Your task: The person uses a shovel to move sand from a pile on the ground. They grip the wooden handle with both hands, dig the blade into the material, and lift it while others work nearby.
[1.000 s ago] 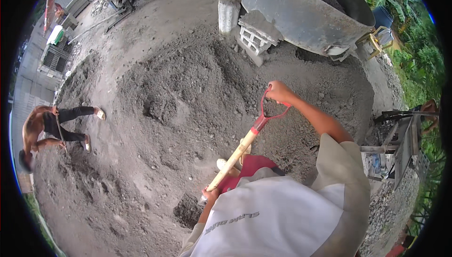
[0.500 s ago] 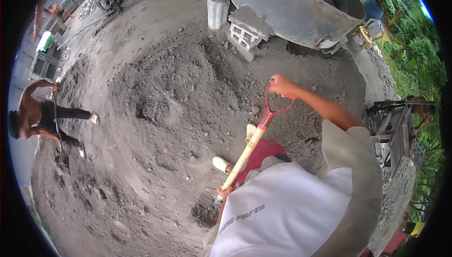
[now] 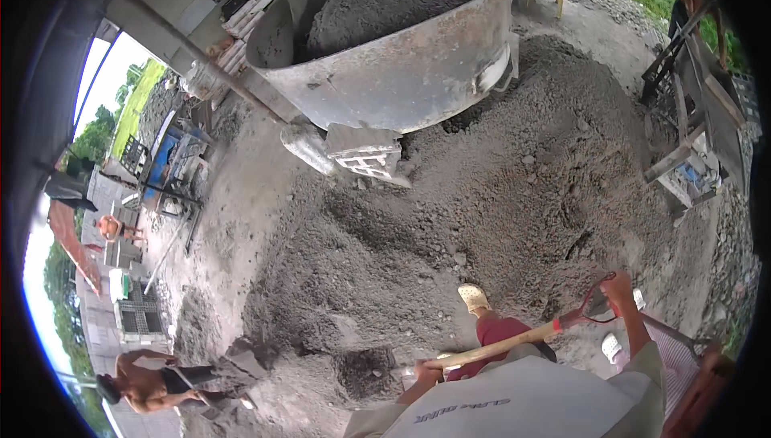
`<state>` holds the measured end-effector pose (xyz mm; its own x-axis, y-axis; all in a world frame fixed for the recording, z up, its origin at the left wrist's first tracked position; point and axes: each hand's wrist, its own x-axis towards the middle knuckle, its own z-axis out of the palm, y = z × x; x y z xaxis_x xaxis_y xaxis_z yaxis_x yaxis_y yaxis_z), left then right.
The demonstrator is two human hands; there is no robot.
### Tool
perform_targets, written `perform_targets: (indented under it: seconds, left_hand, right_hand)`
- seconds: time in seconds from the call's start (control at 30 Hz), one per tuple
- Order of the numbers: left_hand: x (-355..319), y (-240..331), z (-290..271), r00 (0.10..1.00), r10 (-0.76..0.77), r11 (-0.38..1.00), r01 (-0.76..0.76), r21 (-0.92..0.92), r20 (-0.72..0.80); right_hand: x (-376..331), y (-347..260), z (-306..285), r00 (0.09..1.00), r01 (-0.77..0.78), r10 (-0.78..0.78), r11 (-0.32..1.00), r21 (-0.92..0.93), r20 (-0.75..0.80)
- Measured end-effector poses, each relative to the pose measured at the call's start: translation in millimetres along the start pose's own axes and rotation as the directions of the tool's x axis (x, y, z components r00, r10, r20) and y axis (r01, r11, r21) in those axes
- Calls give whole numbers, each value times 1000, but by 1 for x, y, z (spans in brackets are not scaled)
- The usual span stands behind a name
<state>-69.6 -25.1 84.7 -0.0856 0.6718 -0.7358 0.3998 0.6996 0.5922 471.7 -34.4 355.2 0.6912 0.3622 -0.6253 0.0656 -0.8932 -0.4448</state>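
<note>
I hold a shovel with a pale wooden shaft (image 3: 494,347) and a red D-shaped handle across the front of my body. My right hand (image 3: 617,288) is closed round the D-handle at the right. Lower on the shaft, near the blade end, my left hand (image 3: 429,370) is wrapped round the wood. Beyond it, dark damp sand (image 3: 365,371) forms a squarish heap where the blade lies; the blade itself is mostly covered. A broad grey sand and gravel pile (image 3: 514,229) spreads in front of my feet.
A large round metal mixing pan (image 3: 393,89) with grey mix stands ahead, beside a broken hollow block (image 3: 369,153). A shirtless co-worker (image 3: 144,382) shovels at lower left. Another person in a striped shirt (image 3: 675,354) is close on my right. A machine frame (image 3: 691,125) stands at right.
My view has swung up and right, bringing the pan's inside into sight. The shovel is now more level, its handle lower and farther right. Both hands keep their hold.
</note>
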Motion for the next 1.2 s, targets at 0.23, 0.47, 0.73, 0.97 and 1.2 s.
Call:
perform_targets:
  seconds: [0.23, 0.47, 0.73, 0.97, 1.2]
  left_hand:
    - [138, 324, -93, 929, -339, 837, 225, -499, -149]
    - [134, 692, -123, 885, 456, 826, -461, -323, -97]
    - [74, 703, 91, 876, 468, 791, -354, -499, 120]
    - [68, 711, 82, 882, 470, 766, -384, -515, 41]
    - [43, 644, 123, 771, 530, 847, -502, 173, -354]
  right_hand:
    - [10, 96, 107, 972, -235, 144, 645, 727, 187]
    - [-37, -66, 142, 648, -684, -254, 222, 695, 718]
    - [-75, -232, 127, 724, -659, -476, -263, 705, 499]
    - [-62, -243, 146, 765, -617, -444, -297, 729, 467]
    - [-4, -145, 220, 532, -823, -558, -164, 544, 637]
